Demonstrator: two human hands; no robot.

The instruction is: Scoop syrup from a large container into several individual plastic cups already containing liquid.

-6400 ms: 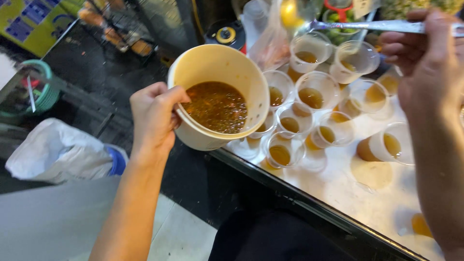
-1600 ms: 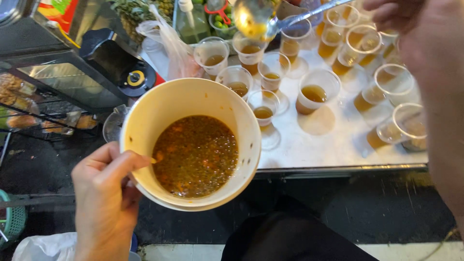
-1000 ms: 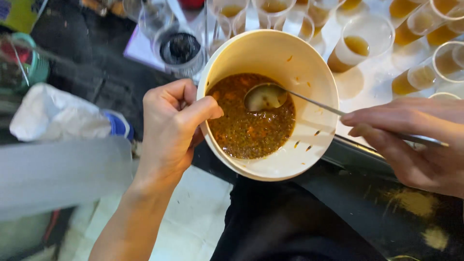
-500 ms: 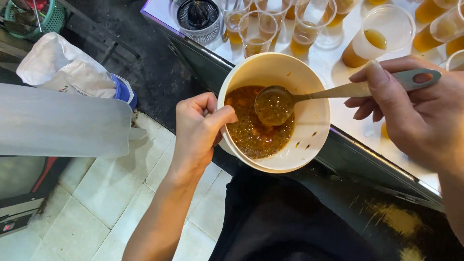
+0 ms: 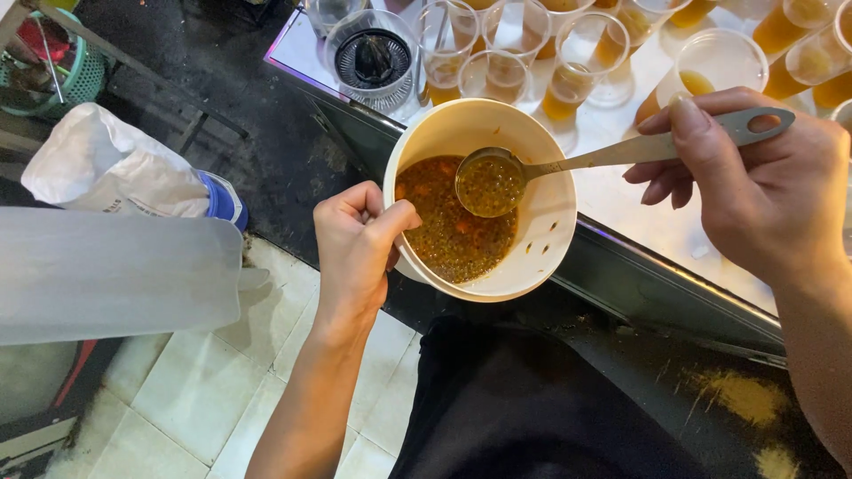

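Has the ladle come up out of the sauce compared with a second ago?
Yes. The ladle, in the right hand, was dipped in the sauce; now its full scoop sits above it, nearer the bowl's rim.

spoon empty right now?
No. The spoon, held by the right hand over the cream tub, carries a full scoop of seedy orange pulp.
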